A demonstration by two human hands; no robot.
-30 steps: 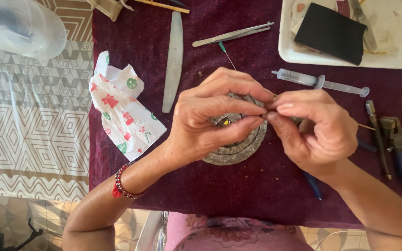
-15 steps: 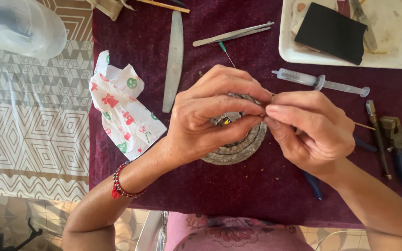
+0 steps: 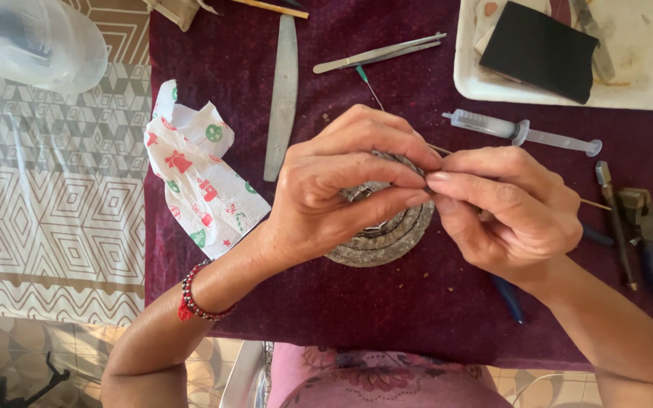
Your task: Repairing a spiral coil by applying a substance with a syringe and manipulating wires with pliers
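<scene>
At frame centre, left hand (image 3: 334, 200) and right hand (image 3: 512, 215) pinch a small piece together over the grey stepped round metal disc (image 3: 387, 238); piece too small to identify.

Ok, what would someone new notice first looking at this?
Dead centre, the left hand and right hand meet fingertip to fingertip over a round grey stepped disc on the maroon cloth. Left of them lies a crumpled festive-print napkin; a syringe lies above the right hand.
</scene>
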